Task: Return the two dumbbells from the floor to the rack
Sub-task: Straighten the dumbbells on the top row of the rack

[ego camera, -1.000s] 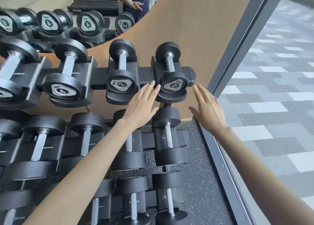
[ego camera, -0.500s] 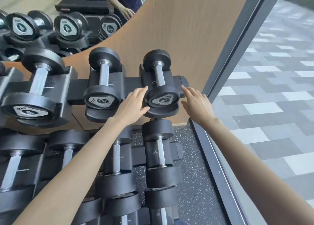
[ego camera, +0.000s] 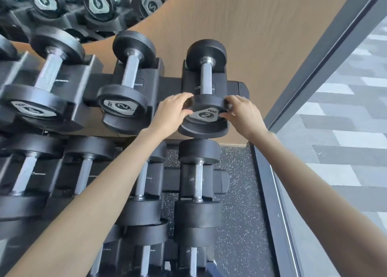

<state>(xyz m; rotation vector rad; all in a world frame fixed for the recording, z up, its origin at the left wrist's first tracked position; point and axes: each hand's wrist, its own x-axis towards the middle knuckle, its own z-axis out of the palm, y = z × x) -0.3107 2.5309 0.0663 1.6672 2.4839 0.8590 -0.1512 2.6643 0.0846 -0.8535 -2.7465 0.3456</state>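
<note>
Both "2" dumbbells seated in top-row cradles of the rack [ego camera: 240, 88]. Left hand [ego camera: 171, 112] and right hand [ego camera: 243, 113] clasping front head of end dumbbell [ego camera: 206, 107]; neighbour dumbbell [ego camera: 125, 88] untouched. Nothing visible on floor [ego camera: 236, 214]. Looks nearly done: final seating, then release.

The black rack [ego camera: 167, 84] in front of me carries dumbbells in cradles on stepped tiers, and on its top tier the end dumbbell [ego camera: 206, 84] marked 2 lies in the rightmost cradle with my left grip [ego camera: 171, 113] and right grip [ego camera: 243, 113] clasped on either side of its near head. Just to its left a second dumbbell marked 2 [ego camera: 127, 88] sits in the next cradle, with a heavier dumbbell [ego camera: 41, 88] beyond it. More dumbbells fill the lower tiers, which stand over a speckled floor [ego camera: 238, 224].
</note>
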